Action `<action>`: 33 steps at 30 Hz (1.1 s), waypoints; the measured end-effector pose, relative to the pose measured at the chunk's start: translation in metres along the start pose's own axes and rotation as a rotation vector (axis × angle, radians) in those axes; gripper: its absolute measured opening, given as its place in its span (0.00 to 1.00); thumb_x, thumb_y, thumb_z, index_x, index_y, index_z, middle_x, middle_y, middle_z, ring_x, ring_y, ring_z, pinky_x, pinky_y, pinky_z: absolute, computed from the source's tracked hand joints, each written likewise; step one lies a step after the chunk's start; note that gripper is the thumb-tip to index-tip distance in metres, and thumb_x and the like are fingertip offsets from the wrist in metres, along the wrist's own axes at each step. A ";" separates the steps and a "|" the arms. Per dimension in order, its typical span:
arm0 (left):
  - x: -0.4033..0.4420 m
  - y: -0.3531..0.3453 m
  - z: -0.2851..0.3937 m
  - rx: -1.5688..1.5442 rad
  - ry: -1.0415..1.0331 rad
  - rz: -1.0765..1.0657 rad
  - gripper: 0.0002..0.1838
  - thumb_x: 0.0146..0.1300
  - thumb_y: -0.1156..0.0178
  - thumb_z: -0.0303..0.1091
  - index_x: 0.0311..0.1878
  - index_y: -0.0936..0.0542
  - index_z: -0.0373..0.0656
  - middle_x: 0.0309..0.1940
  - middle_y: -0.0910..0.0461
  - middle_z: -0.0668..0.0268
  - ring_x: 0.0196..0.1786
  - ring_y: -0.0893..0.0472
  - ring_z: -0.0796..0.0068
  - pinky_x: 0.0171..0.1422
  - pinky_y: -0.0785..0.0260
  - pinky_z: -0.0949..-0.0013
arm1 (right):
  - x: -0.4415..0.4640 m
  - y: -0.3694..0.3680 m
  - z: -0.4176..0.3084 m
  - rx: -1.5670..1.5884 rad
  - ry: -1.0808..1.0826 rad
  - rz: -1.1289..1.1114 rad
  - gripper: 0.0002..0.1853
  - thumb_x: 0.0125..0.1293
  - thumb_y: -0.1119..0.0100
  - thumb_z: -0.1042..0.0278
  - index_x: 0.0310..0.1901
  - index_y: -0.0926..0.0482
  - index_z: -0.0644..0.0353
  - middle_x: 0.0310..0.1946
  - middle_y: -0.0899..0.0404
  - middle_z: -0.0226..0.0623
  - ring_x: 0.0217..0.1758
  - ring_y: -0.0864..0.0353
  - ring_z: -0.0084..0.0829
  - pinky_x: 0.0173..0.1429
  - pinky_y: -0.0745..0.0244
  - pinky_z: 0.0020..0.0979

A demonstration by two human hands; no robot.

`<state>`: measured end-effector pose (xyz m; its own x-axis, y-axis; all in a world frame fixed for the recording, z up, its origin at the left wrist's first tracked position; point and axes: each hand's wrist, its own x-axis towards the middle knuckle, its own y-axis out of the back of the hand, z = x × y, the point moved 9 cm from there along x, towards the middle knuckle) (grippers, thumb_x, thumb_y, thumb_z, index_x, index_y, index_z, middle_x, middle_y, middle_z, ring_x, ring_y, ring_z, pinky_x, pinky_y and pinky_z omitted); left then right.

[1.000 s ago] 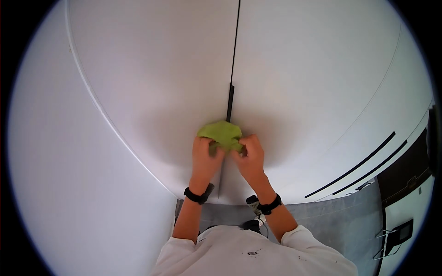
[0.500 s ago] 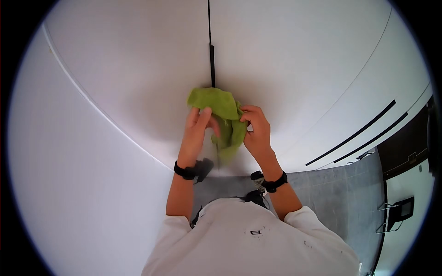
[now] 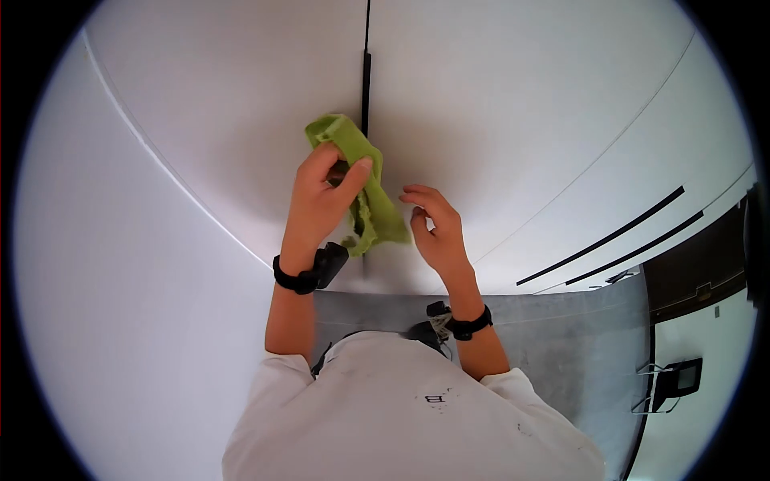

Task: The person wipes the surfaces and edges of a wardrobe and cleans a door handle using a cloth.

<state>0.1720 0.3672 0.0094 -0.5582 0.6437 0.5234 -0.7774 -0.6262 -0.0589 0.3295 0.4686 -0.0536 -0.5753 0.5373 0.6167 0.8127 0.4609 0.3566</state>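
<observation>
A crumpled green cloth (image 3: 387, 215) hangs in front of a white cabinet door, its lower end dangling to the right. My left hand (image 3: 315, 199) is closed on its upper part, thumb on the near side and the other fingers partly hidden in the folds. Just right of the cloth is my right hand (image 3: 439, 231), holding nothing, with fingers curved and thumb apart. Behind the cloth runs a long black vertical handle (image 3: 366, 92) at the seam between two white doors (image 3: 497, 96); its lower part is covered.
Black strap bands with small devices sit on both wrists. Two more long black handles (image 3: 605, 236) line the doors on the right. A white wall panel (image 3: 120, 280) stands to the left. Grey floor (image 3: 553, 345) lies below, with a black chair (image 3: 680, 381) at far right.
My right hand has let go of the cloth. My left hand has closed on it and moved up and left, so the cloth now hangs longer and narrower.
</observation>
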 end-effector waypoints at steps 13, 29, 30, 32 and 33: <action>-0.047 -0.038 -0.003 0.018 -0.027 -0.077 0.08 0.57 0.33 0.25 0.35 0.24 0.40 0.32 0.23 0.70 0.34 0.26 0.81 0.38 0.33 0.76 | -0.010 -0.045 -0.001 0.696 -0.345 -0.192 0.20 0.69 0.44 0.69 0.60 0.30 0.64 0.53 0.25 0.35 0.56 0.25 0.27 0.60 0.29 0.30; -0.069 -0.003 -0.027 0.365 -0.140 0.339 0.30 0.57 0.34 0.30 0.62 0.35 0.41 0.57 0.31 0.55 0.56 0.27 0.64 0.56 0.31 0.63 | -0.019 -0.052 0.017 0.773 -0.450 0.030 0.22 0.76 0.53 0.54 0.57 0.27 0.66 0.50 0.21 0.35 0.52 0.23 0.25 0.56 0.26 0.28; -0.066 -0.003 -0.048 0.148 0.041 0.254 0.33 0.58 0.33 0.34 0.64 0.36 0.40 0.57 0.32 0.55 0.54 0.28 0.63 0.56 0.31 0.61 | -0.020 -0.049 0.018 0.760 -0.464 0.059 0.23 0.76 0.54 0.53 0.57 0.28 0.66 0.51 0.22 0.36 0.51 0.22 0.26 0.56 0.26 0.28; -0.069 -0.007 -0.063 -0.086 0.167 0.125 0.31 0.61 0.35 0.37 0.64 0.37 0.40 0.57 0.32 0.57 0.53 0.28 0.66 0.56 0.32 0.62 | -0.023 -0.044 0.025 0.753 -0.481 0.078 0.23 0.76 0.55 0.51 0.57 0.28 0.66 0.51 0.22 0.37 0.51 0.21 0.27 0.55 0.25 0.29; -0.071 -0.018 -0.069 -0.314 0.288 0.002 0.30 0.64 0.37 0.39 0.65 0.37 0.41 0.57 0.32 0.59 0.53 0.28 0.69 0.56 0.32 0.64 | -0.022 -0.041 0.025 0.751 -0.494 0.086 0.24 0.76 0.55 0.50 0.57 0.28 0.66 0.51 0.22 0.38 0.51 0.21 0.28 0.55 0.24 0.30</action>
<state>0.2052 0.3634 -0.0854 -0.5830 0.7675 0.2666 -0.8021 -0.4916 -0.3391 0.3067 0.4556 -0.0992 -0.6301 0.7538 0.1863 0.6800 0.6515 -0.3364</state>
